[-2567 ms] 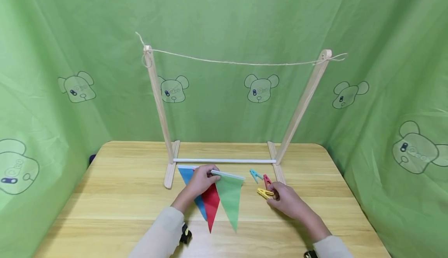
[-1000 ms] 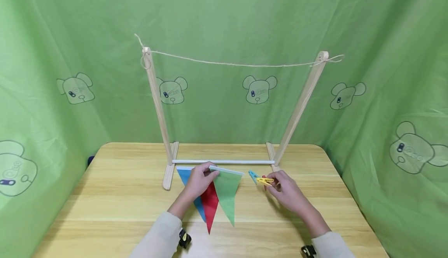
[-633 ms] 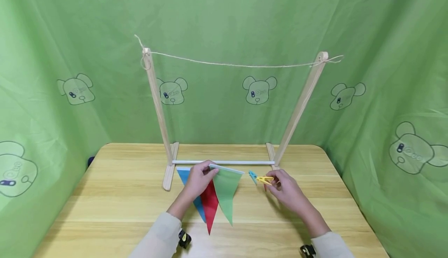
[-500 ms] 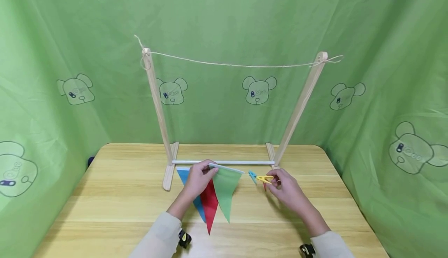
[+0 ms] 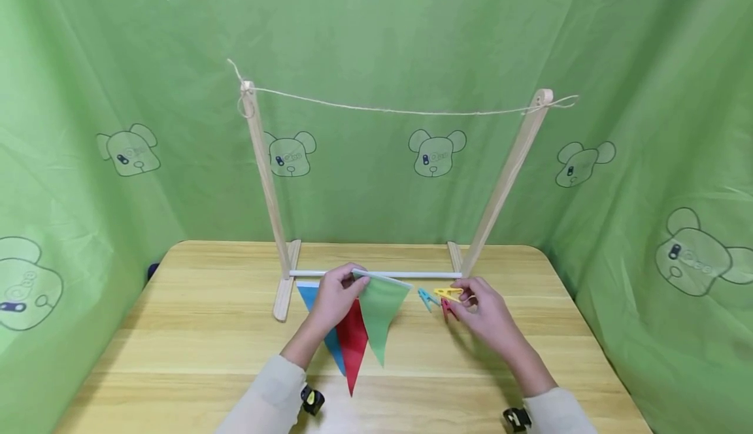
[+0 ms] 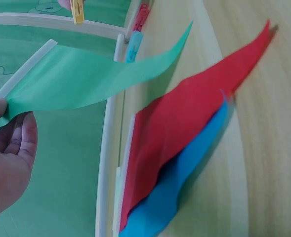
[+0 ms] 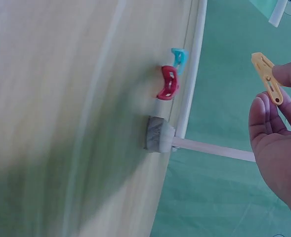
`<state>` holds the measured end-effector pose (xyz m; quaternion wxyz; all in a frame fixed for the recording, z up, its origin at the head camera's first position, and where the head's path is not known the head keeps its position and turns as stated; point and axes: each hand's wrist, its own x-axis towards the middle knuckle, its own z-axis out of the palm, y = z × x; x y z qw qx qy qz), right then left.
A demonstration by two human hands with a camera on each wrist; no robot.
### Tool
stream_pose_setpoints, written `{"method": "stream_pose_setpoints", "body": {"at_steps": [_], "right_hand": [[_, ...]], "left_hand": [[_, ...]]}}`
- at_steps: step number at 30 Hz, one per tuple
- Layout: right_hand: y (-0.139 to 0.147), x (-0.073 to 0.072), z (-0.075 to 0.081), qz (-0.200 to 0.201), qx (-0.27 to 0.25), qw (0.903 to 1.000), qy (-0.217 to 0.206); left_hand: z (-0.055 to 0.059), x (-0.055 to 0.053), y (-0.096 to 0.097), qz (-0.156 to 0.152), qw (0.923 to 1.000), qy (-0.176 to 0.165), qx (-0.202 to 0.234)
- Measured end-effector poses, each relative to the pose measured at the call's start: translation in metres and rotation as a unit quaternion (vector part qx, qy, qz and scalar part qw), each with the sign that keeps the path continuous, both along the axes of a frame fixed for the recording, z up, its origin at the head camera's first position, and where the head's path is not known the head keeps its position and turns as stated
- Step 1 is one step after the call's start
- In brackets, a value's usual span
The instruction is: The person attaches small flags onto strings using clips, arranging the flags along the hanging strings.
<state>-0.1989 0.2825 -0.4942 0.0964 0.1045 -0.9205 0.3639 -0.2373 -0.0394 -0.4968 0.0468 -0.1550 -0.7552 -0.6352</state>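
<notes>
My left hand (image 5: 336, 298) pinches the white-edged top corner of a green pennant (image 5: 382, 310), lifted off the table with its tip hanging down. Beneath it, a red pennant (image 5: 353, 342) lies partly over a blue pennant (image 5: 335, 349); both rest on the table in the left wrist view. Between thumb and fingers, my right hand (image 5: 485, 310) holds a yellow clothespin (image 7: 267, 78) above the table. Near it on the tabletop lie a red clothespin (image 7: 169, 83) and a light-blue clothespin (image 7: 179, 58), close together.
Behind the hands stands a wooden frame with a left post (image 5: 265, 172), a right post (image 5: 508, 172) and a white crossbar (image 5: 412, 274) low down. A twine line (image 5: 376, 109) sags slightly between the post tops. Green printed cloth (image 5: 365, 35) surrounds the wooden table (image 5: 194, 329).
The right hand has raised the yellow clothespin off the table, uncovering more of the red one. My left hand has lifted the green pennant a little upward. Red and blue pennants stay put.
</notes>
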Motion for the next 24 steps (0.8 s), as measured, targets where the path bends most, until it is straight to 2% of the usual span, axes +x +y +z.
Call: {"method": "stream_pose_setpoints", "body": {"at_steps": [9, 13, 19, 24], "right_hand": [[-0.003, -0.003, 0.012, 0.002, -0.010, 0.9994, 0.034], [-0.002, -0.003, 0.018, -0.004, 0.000, 0.9988, 0.049], [-0.003, -0.007, 0.030, -0.002, -0.002, 0.9981, 0.061], [-0.003, -0.011, 0.040, -0.009, -0.009, 0.9969, 0.077]], "left_hand": [[0.009, 0.001, 0.000, 0.008, 1.0000, -0.004, -0.001], [0.014, 0.003, 0.001, 0.003, 1.0000, -0.007, 0.005], [0.019, 0.003, 0.003, 0.020, 0.9997, -0.005, 0.017], [0.022, 0.002, 0.009, 0.020, 0.9993, -0.006, 0.031]]}}
